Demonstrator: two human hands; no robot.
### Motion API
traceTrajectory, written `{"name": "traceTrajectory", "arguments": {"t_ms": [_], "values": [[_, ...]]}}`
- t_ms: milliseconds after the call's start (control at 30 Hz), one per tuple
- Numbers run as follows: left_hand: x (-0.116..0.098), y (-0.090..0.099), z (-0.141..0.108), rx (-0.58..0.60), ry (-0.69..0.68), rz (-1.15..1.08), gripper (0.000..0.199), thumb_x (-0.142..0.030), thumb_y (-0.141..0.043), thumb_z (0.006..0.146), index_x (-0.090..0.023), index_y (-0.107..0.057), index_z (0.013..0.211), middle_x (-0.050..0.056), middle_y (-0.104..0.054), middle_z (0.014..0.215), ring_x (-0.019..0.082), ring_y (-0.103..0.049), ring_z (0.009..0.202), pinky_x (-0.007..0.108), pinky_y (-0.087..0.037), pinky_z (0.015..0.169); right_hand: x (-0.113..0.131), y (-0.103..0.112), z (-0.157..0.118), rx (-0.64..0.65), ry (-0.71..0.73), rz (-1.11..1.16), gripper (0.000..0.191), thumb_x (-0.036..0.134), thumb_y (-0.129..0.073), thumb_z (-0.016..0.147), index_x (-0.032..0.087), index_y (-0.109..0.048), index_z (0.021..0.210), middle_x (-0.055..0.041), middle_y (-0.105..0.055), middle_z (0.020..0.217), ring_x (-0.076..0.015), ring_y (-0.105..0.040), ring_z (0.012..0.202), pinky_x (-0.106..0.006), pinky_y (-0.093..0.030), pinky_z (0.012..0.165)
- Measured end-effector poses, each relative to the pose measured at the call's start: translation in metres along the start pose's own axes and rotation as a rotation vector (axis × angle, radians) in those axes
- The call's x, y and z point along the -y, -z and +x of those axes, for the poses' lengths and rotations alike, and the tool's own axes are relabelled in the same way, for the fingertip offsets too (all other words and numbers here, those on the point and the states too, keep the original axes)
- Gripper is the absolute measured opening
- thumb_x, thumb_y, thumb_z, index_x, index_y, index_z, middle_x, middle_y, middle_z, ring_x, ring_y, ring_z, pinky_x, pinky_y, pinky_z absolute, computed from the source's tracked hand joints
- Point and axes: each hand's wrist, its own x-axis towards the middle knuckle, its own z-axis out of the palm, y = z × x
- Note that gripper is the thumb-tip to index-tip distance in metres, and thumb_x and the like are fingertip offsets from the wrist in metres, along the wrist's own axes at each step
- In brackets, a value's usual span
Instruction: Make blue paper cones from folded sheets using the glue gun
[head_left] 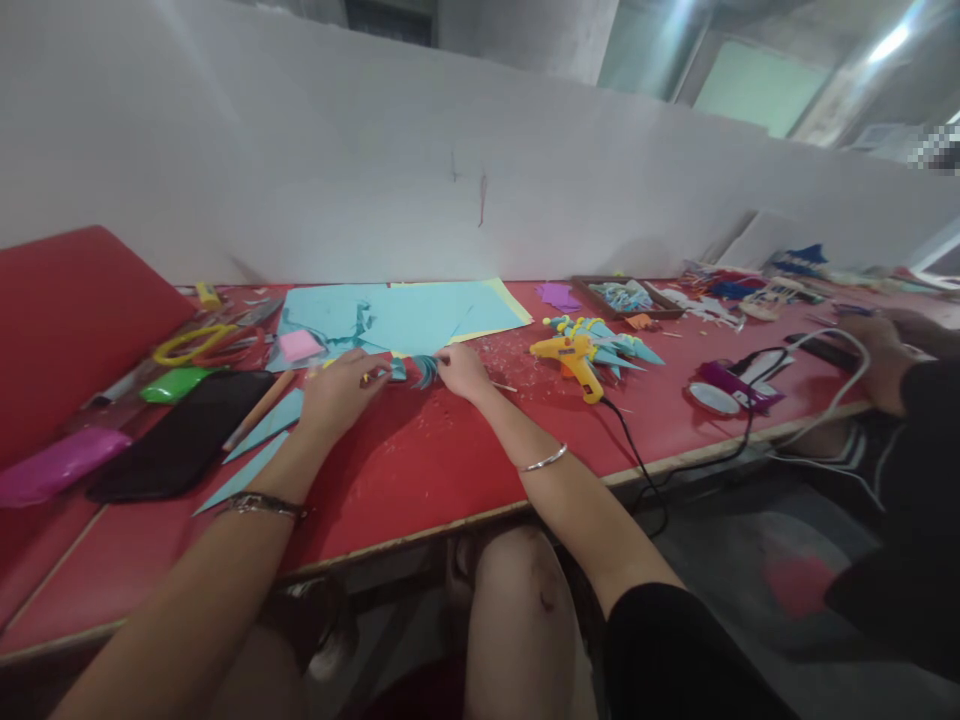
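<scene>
My left hand [346, 392] is closed, its fingertips pinched at a small piece of blue paper [397, 370] just above the red table [420, 460]. To its right, my right hand [463, 372] is closed on one end of a fringed blue paper strip [426, 371], whose thin strands curve downward. The two hands are a short gap apart. Behind them lie large light-blue sheets [427, 310] with a yellow sheet under them. Right of my right hand is a yellow glue gun [574, 362], resting against blue paper cones with yellow trim [626, 345].
At left lie a black phone-like object [187, 435], green [174, 384] and magenta packets [64, 465], scissors [195, 345] and blue paper triangles [251, 470]. A tray of scraps [628, 297] stands behind. Another person's arm [881, 365] and cables are at right.
</scene>
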Motion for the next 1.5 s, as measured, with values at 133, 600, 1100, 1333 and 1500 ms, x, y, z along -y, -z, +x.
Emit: {"name": "traceTrajectory", "arguments": {"t_ms": [133,600,1100,1333,1500], "values": [[-0.006,0.000,-0.001,0.043,-0.015,0.040,0.030,-0.032,-0.046,0.082,-0.023,-0.056,0.109,0.002,-0.061,0.095,0.016,-0.058,0.080,0.025,-0.038,0.062,0.000,0.000,0.000,-0.003,0.006,0.001,0.024,0.013,-0.044,0.075,0.018,-0.068,0.076,-0.0052,-0.067,0.080,-0.0135,-0.055,0.075,-0.021,-0.034,0.063],[-0.014,-0.006,0.000,0.037,0.038,0.115,0.036,-0.034,-0.037,0.086,-0.026,-0.050,0.119,0.006,-0.059,0.108,0.022,-0.058,0.093,0.028,-0.042,0.063,0.000,-0.003,0.001,-0.015,0.006,0.023,0.024,0.013,-0.044,0.074,0.019,-0.067,0.079,-0.0056,-0.067,0.089,-0.0156,-0.057,0.083,-0.022,-0.037,0.068],[-0.013,-0.002,0.003,-0.018,0.066,0.063,0.024,-0.031,-0.041,0.084,-0.025,-0.062,0.094,0.002,-0.065,0.101,0.019,-0.060,0.086,0.027,-0.040,0.065,-0.001,-0.005,0.000,-0.038,-0.040,0.112,0.024,0.015,-0.048,0.072,0.017,-0.065,0.088,-0.0037,-0.067,0.086,-0.0141,-0.058,0.076,-0.022,-0.040,0.065],[-0.010,-0.002,0.005,-0.136,0.129,-0.309,0.027,-0.038,-0.048,0.078,-0.021,-0.065,0.090,0.001,-0.068,0.083,0.013,-0.059,0.065,0.024,-0.043,0.064,-0.001,-0.007,0.000,-0.035,-0.032,0.136,0.020,0.017,-0.047,0.075,0.018,-0.064,0.086,-0.0039,-0.067,0.090,-0.0138,-0.057,0.080,-0.022,-0.040,0.069],[-0.011,-0.003,0.004,-0.180,0.235,-0.491,0.030,-0.043,-0.052,0.073,-0.019,-0.066,0.084,-0.001,-0.062,0.059,0.012,-0.055,0.052,0.023,-0.041,0.054,0.002,-0.006,0.001,-0.099,-0.027,0.249,0.026,0.036,-0.043,0.082,0.017,-0.060,0.087,-0.0045,-0.065,0.087,-0.0131,-0.056,0.079,-0.021,-0.039,0.069]]}}
